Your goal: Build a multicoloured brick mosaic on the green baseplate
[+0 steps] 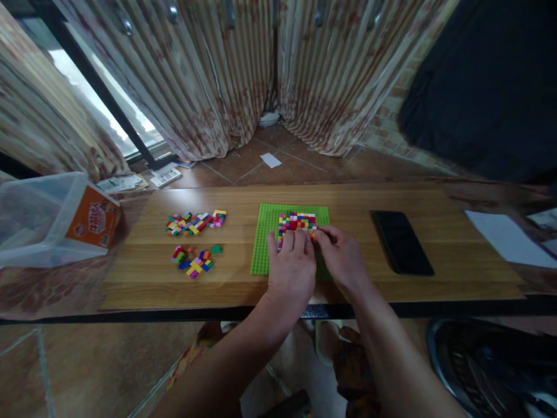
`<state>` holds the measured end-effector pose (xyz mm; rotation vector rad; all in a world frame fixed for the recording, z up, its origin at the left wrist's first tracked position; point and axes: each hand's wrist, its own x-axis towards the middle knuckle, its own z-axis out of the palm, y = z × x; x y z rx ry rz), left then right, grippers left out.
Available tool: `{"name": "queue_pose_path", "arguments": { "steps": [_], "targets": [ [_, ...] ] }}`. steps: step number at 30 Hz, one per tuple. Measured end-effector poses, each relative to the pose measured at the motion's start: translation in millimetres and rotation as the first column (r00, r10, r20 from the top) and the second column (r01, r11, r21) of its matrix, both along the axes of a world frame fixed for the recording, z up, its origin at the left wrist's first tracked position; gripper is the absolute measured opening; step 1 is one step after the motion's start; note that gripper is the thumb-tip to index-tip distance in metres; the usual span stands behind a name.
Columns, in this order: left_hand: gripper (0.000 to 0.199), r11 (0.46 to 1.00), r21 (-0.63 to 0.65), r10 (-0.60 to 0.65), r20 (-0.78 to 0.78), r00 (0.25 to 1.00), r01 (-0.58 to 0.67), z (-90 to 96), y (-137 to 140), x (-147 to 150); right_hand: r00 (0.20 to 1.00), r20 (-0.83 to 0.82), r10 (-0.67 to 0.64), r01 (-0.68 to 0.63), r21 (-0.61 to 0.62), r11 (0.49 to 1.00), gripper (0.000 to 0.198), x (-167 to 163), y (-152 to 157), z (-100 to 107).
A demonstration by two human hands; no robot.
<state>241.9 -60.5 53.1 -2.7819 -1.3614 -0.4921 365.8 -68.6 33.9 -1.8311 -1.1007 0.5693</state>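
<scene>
A green studded baseplate [264, 232] lies on the wooden table in front of me. On it sits a block of small multicoloured toy bricks [300, 219], partly covered by my hands. My left hand [293, 264] rests over the near left side of the bricks, palm down, its fingers stretched forward onto them. At the right edge of the bricks, my right hand [343, 252] has thumb and forefinger brought together in a pinch. Whatever lies between those fingertips is too small and hidden to make out.
Two piles of loose bricks, a far one [195, 223] and a nearer one [195, 264], lie on the left of the table [143, 278]. A black phone [402, 242] lies to the right. A clear plastic box [47, 217] stands at far left, and white paper [509, 235] at far right.
</scene>
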Motion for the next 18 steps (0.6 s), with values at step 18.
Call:
{"name": "queue_pose_path", "arguments": {
  "steps": [18],
  "targets": [
    [0.042, 0.983, -0.181, 0.132, 0.521, 0.843, -0.041, -4.5, 19, -28, 0.999, -0.05, 0.011, -0.012, -0.023, 1.0, 0.04, 8, 0, -8]
  ]
}}
